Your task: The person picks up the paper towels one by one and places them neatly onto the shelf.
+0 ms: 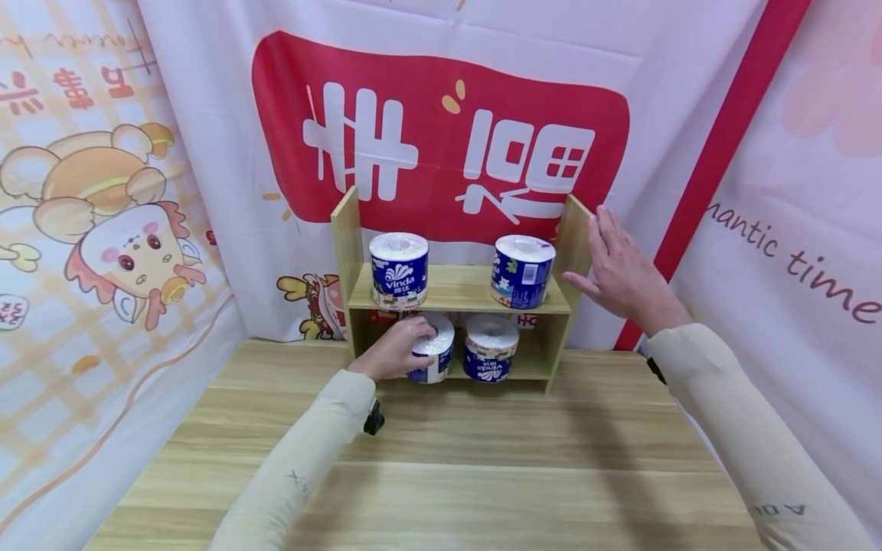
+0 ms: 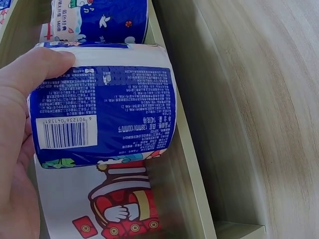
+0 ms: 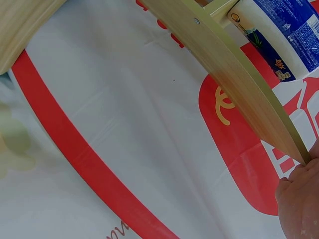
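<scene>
A small two-tier wooden shelf (image 1: 458, 287) stands on the table against the cloth backdrop. On its lower tier, my left hand (image 1: 394, 349) grips the left toilet roll (image 2: 107, 112), blue-and-white wrapped; the thumb (image 2: 57, 62) lies on its wrapper. Another toilet roll (image 1: 491, 352) sits to the right of it, lettering upside down. Above, the upper tier bears a left toilet roll (image 1: 400, 275) and a right toilet roll (image 1: 524, 275), both upright. With fingers extended, my right hand (image 1: 623, 272) is at the shelf's right side panel (image 1: 577, 229); the right wrist view shows it touching the panel's edge.
The wood-grain table (image 1: 468, 467) stretches out before the shelf. A printed cloth backdrop (image 1: 441, 46) hangs close behind, with patterned cloth walls on the left (image 1: 103, 214) and right (image 1: 806, 199).
</scene>
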Tool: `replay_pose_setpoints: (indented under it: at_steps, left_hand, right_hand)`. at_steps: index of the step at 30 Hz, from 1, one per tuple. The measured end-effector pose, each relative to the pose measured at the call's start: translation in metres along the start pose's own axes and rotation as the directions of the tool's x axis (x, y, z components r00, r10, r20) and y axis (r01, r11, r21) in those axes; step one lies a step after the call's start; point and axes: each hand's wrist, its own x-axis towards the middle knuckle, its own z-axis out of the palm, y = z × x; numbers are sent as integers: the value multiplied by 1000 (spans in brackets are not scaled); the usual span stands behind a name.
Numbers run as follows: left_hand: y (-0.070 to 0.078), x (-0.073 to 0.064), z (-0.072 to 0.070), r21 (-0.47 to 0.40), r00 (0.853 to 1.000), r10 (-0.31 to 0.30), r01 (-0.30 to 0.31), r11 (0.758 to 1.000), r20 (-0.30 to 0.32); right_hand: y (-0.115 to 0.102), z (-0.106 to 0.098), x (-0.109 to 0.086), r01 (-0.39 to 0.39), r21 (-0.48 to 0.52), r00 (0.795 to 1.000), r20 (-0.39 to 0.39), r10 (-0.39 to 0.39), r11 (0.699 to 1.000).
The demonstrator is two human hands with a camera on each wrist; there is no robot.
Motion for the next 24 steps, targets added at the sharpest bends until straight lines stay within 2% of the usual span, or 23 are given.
replay_pose_setpoints:
  at_steps: [6, 13, 19, 24]
  left_hand:
    - [-4, 0, 1, -6, 999, -42, 42, 999, 20]
    - [-6, 1, 0, -2, 999, -46, 46, 999, 7]
    - [-5, 1, 0, -1, 997, -74, 74, 997, 22]
    - [-5, 2, 1, -15, 996, -87, 87, 996, 10]
  right_hand:
    - [-1, 0, 1, -1, 2, 1000, 4, 1, 1000]
    - [-2, -1, 1, -3, -2, 1000, 5, 3, 1000]
    - [-3, -1, 1, -8, 6, 1000, 12, 7, 1000]
    - [-2, 0, 0, -7, 15, 1000, 2, 7, 1000]
